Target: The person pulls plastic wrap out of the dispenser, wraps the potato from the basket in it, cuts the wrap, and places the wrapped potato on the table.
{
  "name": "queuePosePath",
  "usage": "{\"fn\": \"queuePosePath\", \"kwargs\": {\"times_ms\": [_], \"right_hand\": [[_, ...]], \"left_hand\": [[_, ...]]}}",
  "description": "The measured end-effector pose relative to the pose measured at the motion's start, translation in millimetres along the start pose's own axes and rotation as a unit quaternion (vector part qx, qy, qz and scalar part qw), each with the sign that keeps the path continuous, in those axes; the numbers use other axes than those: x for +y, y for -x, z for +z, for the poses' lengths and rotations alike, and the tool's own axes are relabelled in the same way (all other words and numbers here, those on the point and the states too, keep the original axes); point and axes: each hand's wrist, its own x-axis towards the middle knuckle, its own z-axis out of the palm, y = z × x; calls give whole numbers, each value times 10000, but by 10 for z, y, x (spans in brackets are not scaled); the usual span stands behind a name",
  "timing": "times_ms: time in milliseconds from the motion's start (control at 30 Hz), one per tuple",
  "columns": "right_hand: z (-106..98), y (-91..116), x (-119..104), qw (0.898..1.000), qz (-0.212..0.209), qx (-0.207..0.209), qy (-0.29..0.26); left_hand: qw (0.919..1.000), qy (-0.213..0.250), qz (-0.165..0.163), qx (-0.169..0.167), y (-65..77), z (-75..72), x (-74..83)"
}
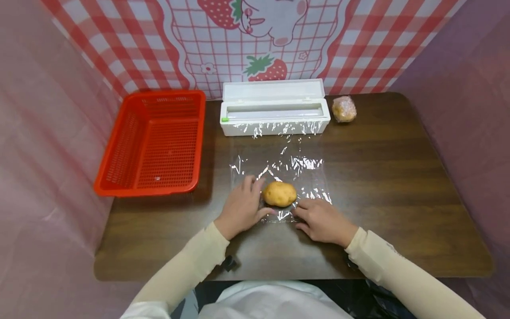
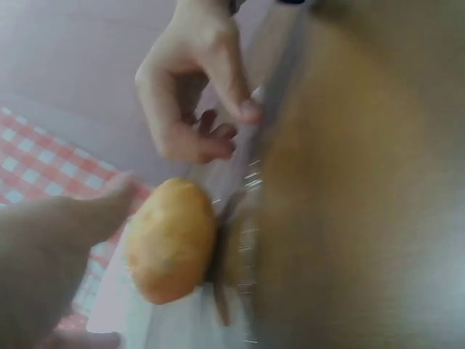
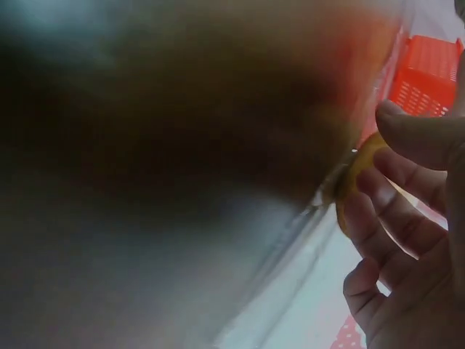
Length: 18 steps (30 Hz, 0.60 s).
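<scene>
A yellow potato (image 1: 280,194) lies on a sheet of clear cling film (image 1: 307,165) spread over the table. My left hand (image 1: 244,203) is beside its left side, fingers and thumb spread apart; the left wrist view shows this hand (image 2: 51,254) blurred next to the potato (image 2: 171,241). To the potato's lower right, my right hand (image 1: 322,220) is low over the front edge of the film, fingers loosely bent. In the right wrist view the thumb of that hand (image 3: 418,240) stands apart from its fingers, which partly hide the potato (image 3: 363,171).
Behind the film stands a white cling film dispenser (image 1: 275,128) with its lid up, the sheet running from it. A red plastic basket (image 1: 167,153) is on the left. At the back right sits a film-wrapped yellowish item (image 1: 344,109). The wooden table (image 1: 406,190) has rounded corners.
</scene>
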Motion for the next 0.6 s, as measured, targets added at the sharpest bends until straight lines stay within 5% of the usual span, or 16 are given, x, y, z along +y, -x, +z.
{"fn": "queuePosePath", "kwargs": {"times_ms": [100, 267, 367, 600], "right_hand": [[2, 30, 2, 9999, 27, -39, 135], [8, 33, 26, 9992, -41, 84, 390], [29, 26, 30, 9987, -174, 136, 468], [87, 48, 47, 9983, -121, 364, 448]], "left_hand": [[9992, -224, 114, 299, 208, -9, 15], [9932, -789, 724, -463, 411, 52, -32], [9885, -928, 985, -678, 461, 92, -71], [9751, -1421, 1604, -577, 482, 123, -111]]}}
